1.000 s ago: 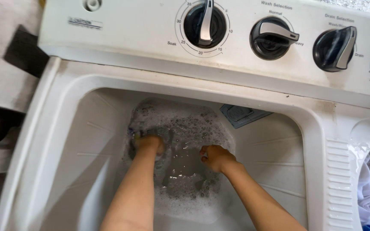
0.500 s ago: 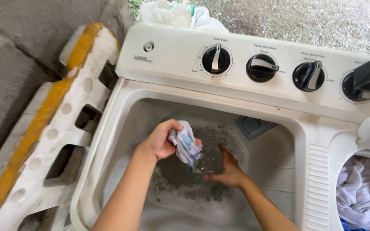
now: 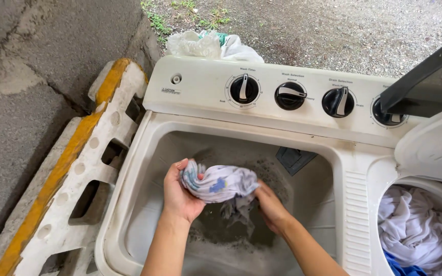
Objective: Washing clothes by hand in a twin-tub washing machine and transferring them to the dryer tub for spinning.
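A white twin-tub washing machine [image 3: 277,125] fills most of the view, its control panel with four black dials [image 3: 244,89] along the far edge. The open wash tub [image 3: 144,153] on the left side holds dark, soapy water [image 3: 216,225]. In the right-hand tub lies a heap of white laundry [image 3: 415,225]. Above the middle of the wash tub hangs a wet, pale cloth [image 3: 221,183] with blue marks. The left hand [image 3: 180,194] is clenched around its left end; the right hand [image 3: 269,207] grasps its right end from below.
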